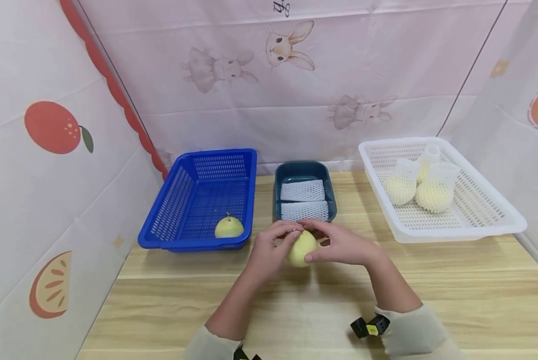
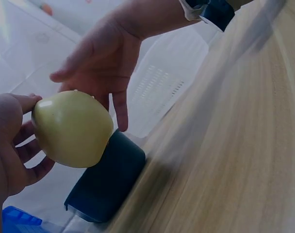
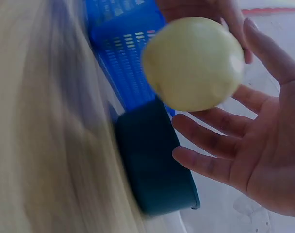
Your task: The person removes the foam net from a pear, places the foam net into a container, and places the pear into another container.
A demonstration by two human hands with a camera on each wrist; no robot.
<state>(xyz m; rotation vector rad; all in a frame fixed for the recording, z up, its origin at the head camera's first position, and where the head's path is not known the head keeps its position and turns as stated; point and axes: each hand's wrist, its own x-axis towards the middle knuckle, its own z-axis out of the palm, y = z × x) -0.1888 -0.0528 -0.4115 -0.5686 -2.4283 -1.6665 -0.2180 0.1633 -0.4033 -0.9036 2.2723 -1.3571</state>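
Over the table, in front of the green tray, my left hand (image 1: 267, 250) holds a yellow-green pear (image 1: 303, 250) between thumb and fingers. In the left wrist view the pear (image 2: 72, 130) hangs above the wood, its skin bare on the near side. My right hand (image 1: 346, 244) is at the pear's right side. Its fingers are spread and only loosely bent, as the right wrist view shows of the hand (image 3: 269, 145), with fingertips close beside the fruit. Two white foam net sleeves (image 1: 302, 191) lie flat in the dark green tray (image 1: 305, 166), just beyond both hands.
A blue basket (image 1: 160, 244) at the left holds another pear (image 1: 229, 228). In the white basket (image 1: 458, 233) at the right stand three pears in foam nets (image 1: 434, 192). Printed cloth (image 1: 250, 120) walls the back and sides of the wooden table (image 1: 169, 310).
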